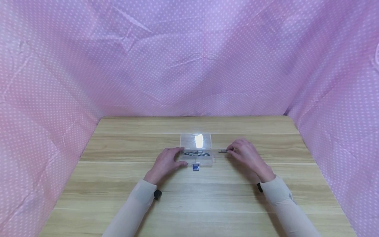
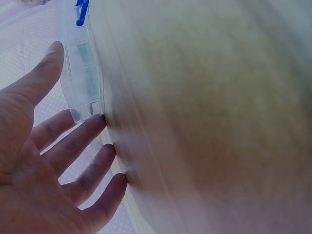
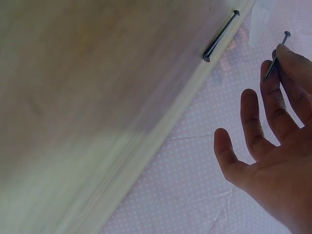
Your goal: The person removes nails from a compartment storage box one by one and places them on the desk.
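Note:
A clear plastic box (image 1: pixel 204 161) sits on the table with its lid (image 1: pixel 189 141) laid back and a blue latch (image 1: pixel 196 167) at the front. Several metal nails (image 1: pixel 203 154) lie inside, toward the back. My left hand (image 1: pixel 166 162) rests at the box's left end, thumb by the front corner and index finger by the back corner, the other fingertips (image 2: pixel 111 150) down on the table. To the right of the box, my right hand (image 1: pixel 245 154) pinches a nail (image 3: pixel 271 67) between thumb and fingers. Beside it, what looks like another nail (image 3: pixel 222 35) lies on the wood.
The wooden table (image 1: pixel 189 204) carries the box near its middle. Pink dotted cloth (image 1: pixel 189 65) hangs behind the table and along both sides. Dark straps or devices (image 1: pixel 158 194) show at the cuffs of both light sleeves.

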Motion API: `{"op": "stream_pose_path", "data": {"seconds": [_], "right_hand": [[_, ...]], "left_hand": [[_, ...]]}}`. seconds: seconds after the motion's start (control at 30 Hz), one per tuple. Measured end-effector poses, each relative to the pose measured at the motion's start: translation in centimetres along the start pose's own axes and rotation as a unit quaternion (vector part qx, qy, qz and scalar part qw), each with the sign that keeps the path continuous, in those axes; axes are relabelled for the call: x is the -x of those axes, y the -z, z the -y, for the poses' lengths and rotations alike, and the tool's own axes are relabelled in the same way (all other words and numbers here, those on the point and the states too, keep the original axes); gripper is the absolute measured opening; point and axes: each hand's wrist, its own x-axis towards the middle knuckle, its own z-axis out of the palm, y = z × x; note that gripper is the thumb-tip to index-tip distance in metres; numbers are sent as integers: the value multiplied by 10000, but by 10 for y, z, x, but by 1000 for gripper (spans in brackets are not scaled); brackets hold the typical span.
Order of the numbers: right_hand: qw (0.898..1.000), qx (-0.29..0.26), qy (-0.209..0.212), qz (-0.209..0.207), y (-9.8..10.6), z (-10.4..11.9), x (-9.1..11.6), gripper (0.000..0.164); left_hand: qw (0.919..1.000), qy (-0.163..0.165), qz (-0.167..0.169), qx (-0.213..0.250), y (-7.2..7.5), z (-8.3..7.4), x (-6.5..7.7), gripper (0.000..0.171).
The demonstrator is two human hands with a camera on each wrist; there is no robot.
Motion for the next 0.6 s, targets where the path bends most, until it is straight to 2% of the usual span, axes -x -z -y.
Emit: {"op": "stream_pose_path", "data": {"seconds": [0.37, 0.6], "right_hand": [[9992, 91, -278, 279, -4, 1, -3, 11], [9989, 48, -276, 372, -4, 1, -4, 11]], "left_hand": [[10000, 0, 28, -49, 2, 0, -2, 75], [10000, -18, 27, -48, 3, 0, -2, 75]]}}
